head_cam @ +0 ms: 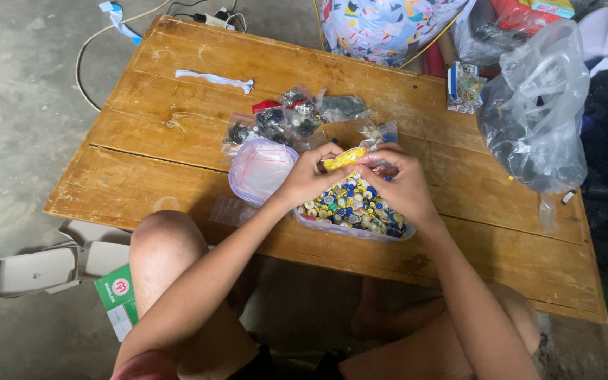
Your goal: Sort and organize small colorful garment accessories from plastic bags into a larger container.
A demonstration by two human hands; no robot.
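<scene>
Both my hands meet over a clear plastic tub (352,229) full of small mixed-colour pieces in blue, yellow and white. My left hand (309,176) and my right hand (401,184) together pinch a small clear bag of yellow pieces (345,157) just above the tub. A round tub lid (260,171) with a stack of little zip bags on it lies just left of my left hand. Behind the tub lie several small bags of dark pieces (284,119).
The low wooden table (177,151) stands on a concrete floor. A large clear plastic bag of dark items (536,112) sits at the table's right end. A white strip (216,79) lies at the back left. Open cardboard boxes (51,264) lie on the floor, left.
</scene>
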